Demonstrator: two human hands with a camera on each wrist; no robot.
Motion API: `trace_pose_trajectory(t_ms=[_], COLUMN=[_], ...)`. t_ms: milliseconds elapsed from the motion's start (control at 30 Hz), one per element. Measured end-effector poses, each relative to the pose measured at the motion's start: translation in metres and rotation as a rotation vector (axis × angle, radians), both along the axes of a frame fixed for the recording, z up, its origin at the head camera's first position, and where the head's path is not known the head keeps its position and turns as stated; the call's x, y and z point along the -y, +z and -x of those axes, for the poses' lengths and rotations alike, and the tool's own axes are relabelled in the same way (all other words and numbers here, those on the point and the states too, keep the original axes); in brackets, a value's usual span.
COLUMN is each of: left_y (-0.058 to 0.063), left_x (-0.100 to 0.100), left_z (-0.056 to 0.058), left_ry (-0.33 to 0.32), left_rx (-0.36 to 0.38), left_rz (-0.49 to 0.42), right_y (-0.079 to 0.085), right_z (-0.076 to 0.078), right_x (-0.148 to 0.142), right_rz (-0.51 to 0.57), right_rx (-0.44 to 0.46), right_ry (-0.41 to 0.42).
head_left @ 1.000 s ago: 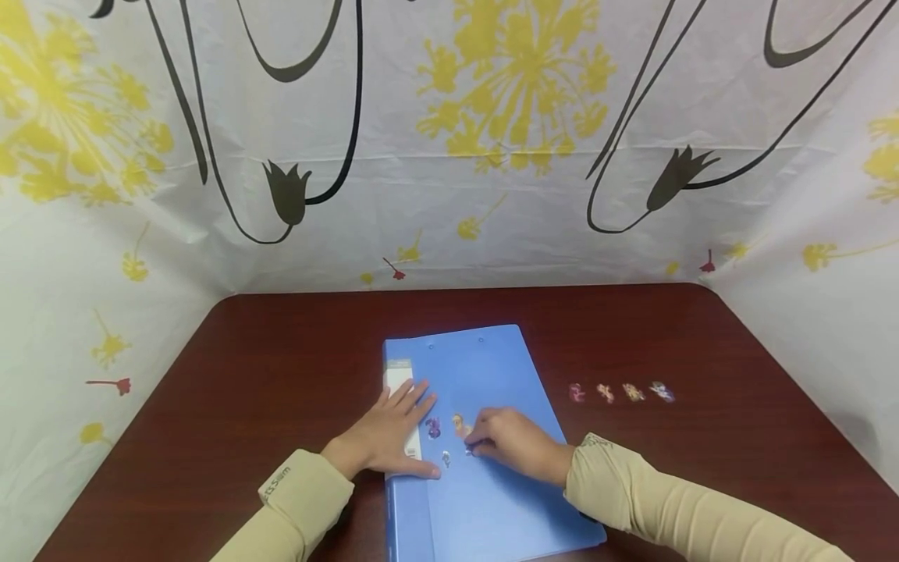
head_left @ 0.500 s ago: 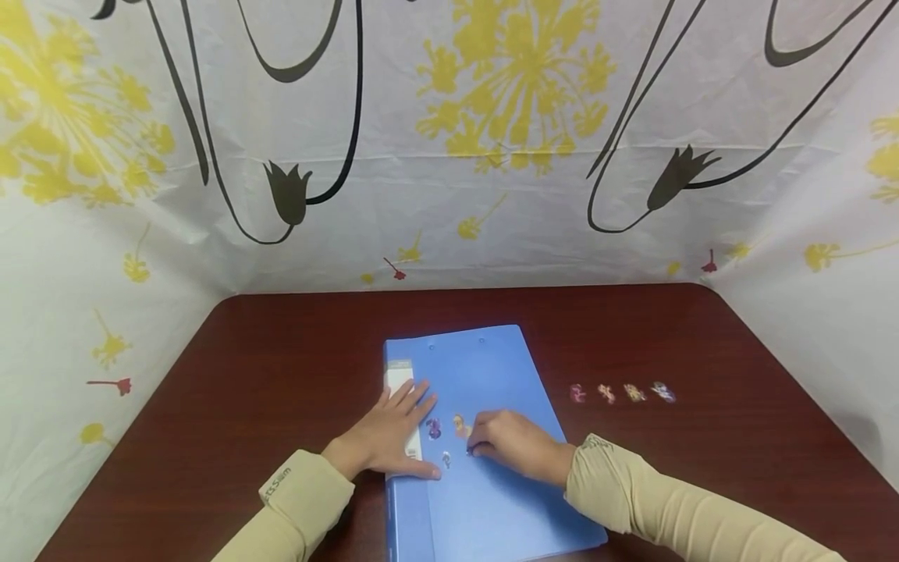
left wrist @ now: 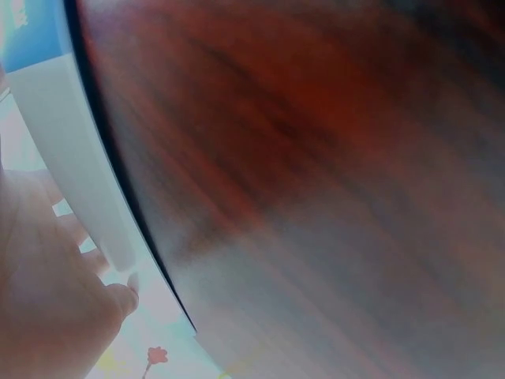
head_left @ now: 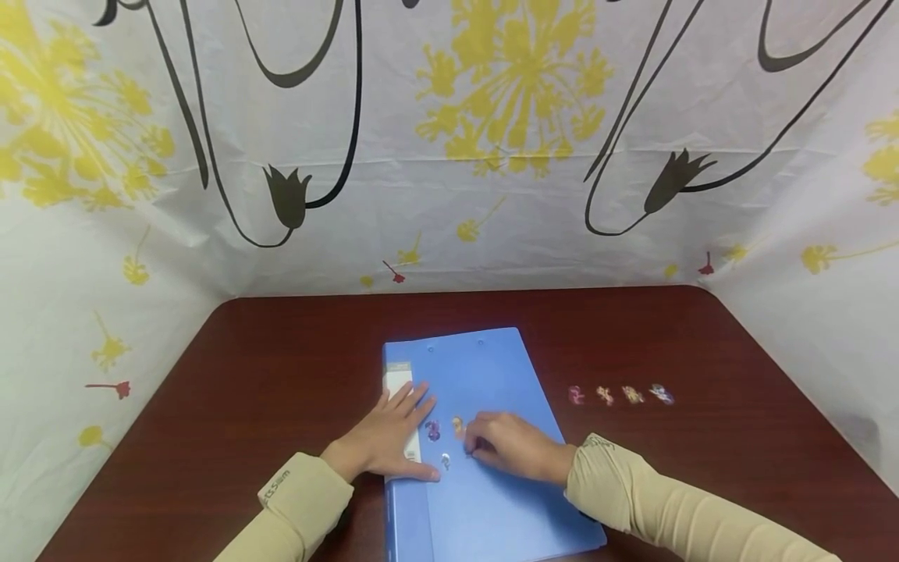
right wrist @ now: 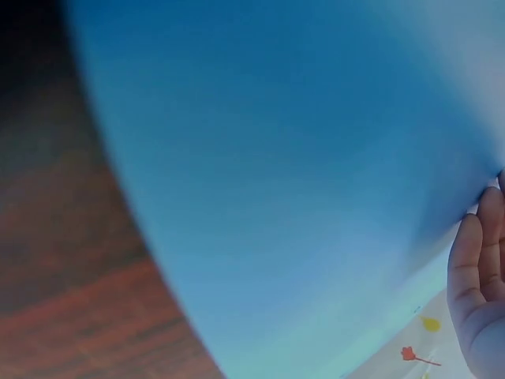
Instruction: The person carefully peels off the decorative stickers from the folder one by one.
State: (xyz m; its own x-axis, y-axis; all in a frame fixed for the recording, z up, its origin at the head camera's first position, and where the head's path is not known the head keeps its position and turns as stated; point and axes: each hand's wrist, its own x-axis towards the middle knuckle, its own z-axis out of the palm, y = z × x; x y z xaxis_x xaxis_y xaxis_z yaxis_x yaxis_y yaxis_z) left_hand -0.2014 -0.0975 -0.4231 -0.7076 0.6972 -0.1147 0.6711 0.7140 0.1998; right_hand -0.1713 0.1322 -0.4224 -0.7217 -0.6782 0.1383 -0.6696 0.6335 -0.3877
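Note:
A blue folder [head_left: 492,375] with a white spine label [head_left: 397,378] lies on the table. My left hand [head_left: 386,437] rests on its left side with fingers spread. Three small cartoon stickers show on the cover: a purple one [head_left: 432,430], a yellow-orange one [head_left: 458,425] and a small greyish one [head_left: 445,461]. My right hand [head_left: 513,445] has curled fingers that pinch a small sticker against the cover, just right of the others; the fingertips hide nearly all of it. In the right wrist view, the right fingers [right wrist: 469,249] touch the blue cover.
To the folder's right, several more stickers lie in a row on the dark red-brown table [head_left: 281,367], among them a pink one [head_left: 576,395] and a blue-white one [head_left: 662,393]. A white cloth [head_left: 449,195] with flower prints hangs around the back and sides.
My right fingertips have shifted slightly on the cover and now hide more of the sticker beneath them. The left hand and the folder stay in place.

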Motion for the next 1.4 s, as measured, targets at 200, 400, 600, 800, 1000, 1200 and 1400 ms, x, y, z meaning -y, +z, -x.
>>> trace_pose_trajectory(t_ms=[200, 400, 600, 800, 1000, 1200, 1400], left_y=[0.000, -0.001, -0.001, 0.000, 0.000, -0.003, -0.003], left_x=[-0.001, -0.002, -0.002, -0.001, 0.001, 0.002, 0.001], left_z=[0.000, 0.001, 0.001, 0.000, 0.000, -0.001, 0.000], left_ry=[-0.008, -0.010, -0.008, -0.018, -0.014, -0.011, -0.009], left_rx=[0.005, 0.003, 0.000, 0.011, 0.003, 0.002, -0.005], left_rz=[-0.008, -0.006, -0.002, -0.006, -0.023, -0.014, -0.017], right_y=[0.001, 0.003, 0.006, 0.001, -0.007, -0.003, 0.008], right_z=[0.000, -0.003, -0.003, 0.000, 0.004, 0.007, 0.007], right_x=[0.001, -0.004, -0.025, -0.059, -0.093, -0.131, -0.166], right_rz=[0.028, 0.129, 0.266, 0.339, 0.421, 0.501, 0.507], right_rx=[0.017, 0.106, 0.125, 0.063, 0.182, 0.229, 0.174], right_ry=[0.016, -0.019, -0.063, -0.168, -0.330, -0.514, -0.621])
